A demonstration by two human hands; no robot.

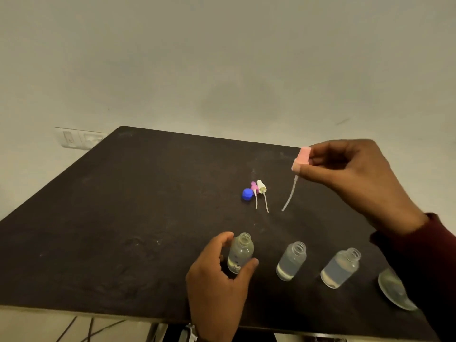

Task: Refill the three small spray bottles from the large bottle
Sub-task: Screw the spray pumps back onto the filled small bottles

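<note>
Three small clear bottles stand uncapped near the front of the dark table. My left hand grips the leftmost bottle, which holds little liquid. The middle bottle and the right bottle look mostly full. My right hand holds a pink spray head above the table, its dip tube hanging down. A purple spray head, a white spray head and a blue cap lie mid-table. The large bottle sits at the right, partly hidden by my sleeve.
A wall with a switch plate rises behind the table's far left corner. Cables run on the floor below the table's front edge.
</note>
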